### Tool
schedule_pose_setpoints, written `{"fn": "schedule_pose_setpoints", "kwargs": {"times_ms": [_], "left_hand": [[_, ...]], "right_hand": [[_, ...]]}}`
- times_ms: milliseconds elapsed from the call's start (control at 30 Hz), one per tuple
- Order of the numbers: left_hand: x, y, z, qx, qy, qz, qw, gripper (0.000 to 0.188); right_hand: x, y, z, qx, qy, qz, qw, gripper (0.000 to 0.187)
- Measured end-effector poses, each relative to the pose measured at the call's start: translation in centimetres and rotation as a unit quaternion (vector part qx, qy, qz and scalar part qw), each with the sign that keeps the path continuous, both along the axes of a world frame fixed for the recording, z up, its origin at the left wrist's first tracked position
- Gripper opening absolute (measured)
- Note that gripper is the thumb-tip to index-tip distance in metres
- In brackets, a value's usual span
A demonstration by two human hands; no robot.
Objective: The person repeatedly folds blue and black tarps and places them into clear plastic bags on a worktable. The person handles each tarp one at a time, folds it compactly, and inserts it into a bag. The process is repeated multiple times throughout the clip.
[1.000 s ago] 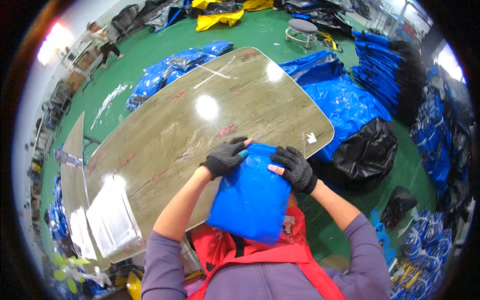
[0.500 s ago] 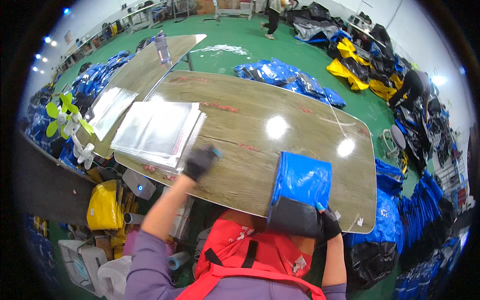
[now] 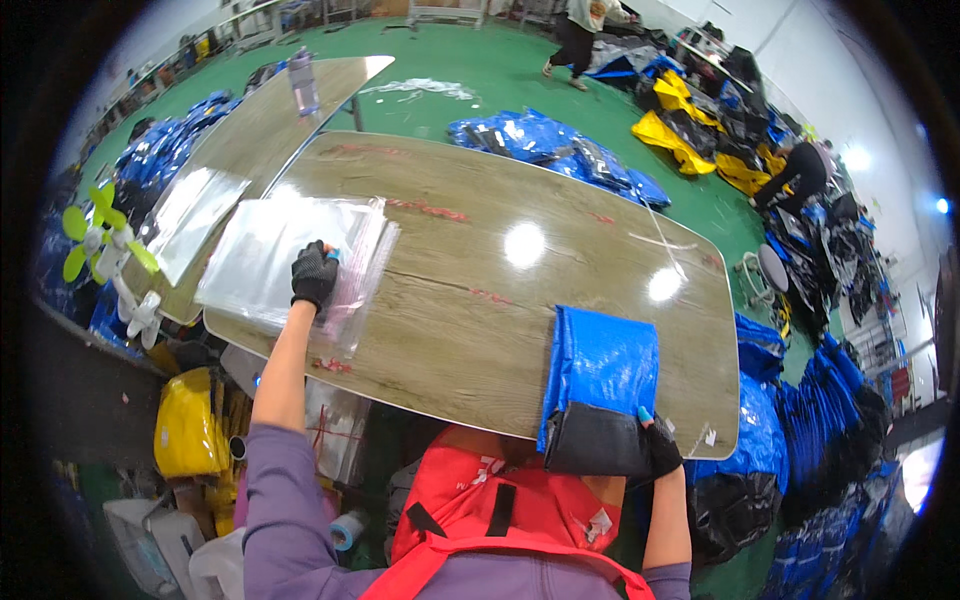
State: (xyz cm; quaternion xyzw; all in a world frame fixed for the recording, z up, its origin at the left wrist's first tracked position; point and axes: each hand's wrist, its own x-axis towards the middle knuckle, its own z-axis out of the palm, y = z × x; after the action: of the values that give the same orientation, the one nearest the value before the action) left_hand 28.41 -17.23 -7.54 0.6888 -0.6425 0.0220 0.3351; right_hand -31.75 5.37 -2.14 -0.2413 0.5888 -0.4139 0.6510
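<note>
My left hand (image 3: 315,274), in a black glove with bare fingertips, rests on the stack of clear plastic bags (image 3: 255,240) at the table's left. Its fingers are curled together near the stack's right side; whether a sheet is pinched in them is hidden. My right hand (image 3: 660,446), gloved alike, grips the lower right corner of a folded blue and black plastic-fabric piece (image 3: 605,355). The thumb, with a blue tip, lies on top and the other fingers are hidden below. That piece lies at the table's near edge, its black part toward me.
The wood-pattern table (image 3: 450,320) adjoins a second table (image 3: 235,135) bearing a bottle (image 3: 303,82). A green-bladed fan (image 3: 100,235) stands at left. Blue bundles (image 3: 545,138) lie beyond the table, and more folded blue pieces (image 3: 810,400) at right. Two people are farther off.
My left hand has moved left and away from me, from beside the stack of clear bags onto it. My right hand stays at the folded piece. The view has shifted slightly.
</note>
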Motion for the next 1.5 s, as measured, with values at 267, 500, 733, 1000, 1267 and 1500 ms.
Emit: {"fn": "schedule_pose_setpoints", "kwargs": {"times_ms": [267,500,733,1000,1267,1500], "left_hand": [[-22.8,9.8,0.6,0.046,0.087,-0.382,0.919,0.009],[-24.2,11.9,3.7,0.066,0.25,-0.392,0.883,0.008],[-21.3,15.0,9.3,0.164,0.074,-0.484,0.857,0.01],[-22.3,17.9,10.0,0.076,-0.033,-0.479,0.874,0.017],[-21.8,19.4,5.9,0.056,0.055,-0.362,0.929,0.039],[-21.5,17.8,4.0,0.276,0.582,-0.137,0.753,0.057]], "right_hand": [[-0.9,-0.9,3.1,-0.139,-0.017,0.052,0.989,0.061],[1.3,1.4,4.7,0.034,0.053,0.13,0.99,0.057],[9.0,1.9,0.1,-0.127,0.143,0.276,0.942,0.069],[7.6,-8.2,0.2,-0.265,0.194,0.298,0.897,0.041],[7.5,-0.5,-0.5,-0.139,0.041,0.058,0.988,0.032],[10.3,3.3,-3.3,-0.342,0.469,-0.049,0.813,0.026]]}}
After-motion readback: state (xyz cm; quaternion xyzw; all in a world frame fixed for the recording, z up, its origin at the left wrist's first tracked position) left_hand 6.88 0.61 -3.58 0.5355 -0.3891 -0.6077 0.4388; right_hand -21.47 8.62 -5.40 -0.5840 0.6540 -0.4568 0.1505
